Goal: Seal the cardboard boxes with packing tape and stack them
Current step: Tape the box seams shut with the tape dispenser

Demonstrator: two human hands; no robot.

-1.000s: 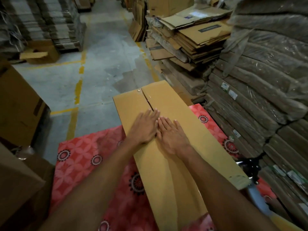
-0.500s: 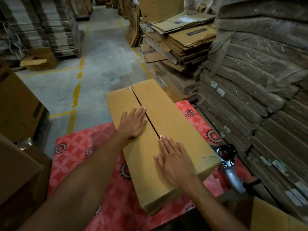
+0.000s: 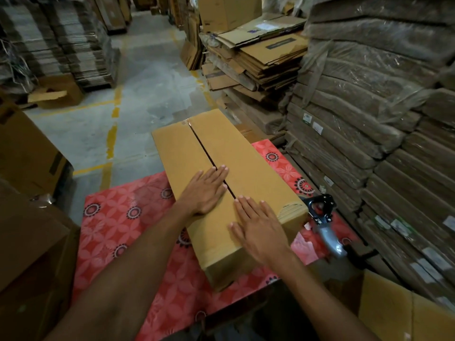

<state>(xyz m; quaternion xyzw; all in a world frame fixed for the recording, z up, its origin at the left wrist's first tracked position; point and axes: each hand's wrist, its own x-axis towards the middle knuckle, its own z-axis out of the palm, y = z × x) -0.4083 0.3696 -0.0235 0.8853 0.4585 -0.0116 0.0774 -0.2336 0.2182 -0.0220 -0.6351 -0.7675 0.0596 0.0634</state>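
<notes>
The long cardboard box [image 3: 221,183] lay on the red patterned mat [image 3: 118,222] in front of me, its length running from near to far and its far end reaching over the concrete floor [image 3: 138,94]. Its two top flaps were folded down, with a dark open seam [image 3: 202,146] between them and no tape that I could see along it. My left hand [image 3: 205,190] lay flat on the left flap, palm down, fingers spread a little, the fingertips reaching across the seam. My right hand [image 3: 258,230] lay flat on the near right part of the top, fingers spread, holding nothing. The two hands were close but apart. The tape dispenser [image 3: 322,217] lay on the mat just right of the box's near right corner, its grey handle pointing toward me. Wrapped stacks of flat cardboard [image 3: 369,119] rose along the right, and loose flattened cartons [image 3: 266,57] were piled at the far right. Another brown box [image 3: 27,148] stood at the left.
</notes>
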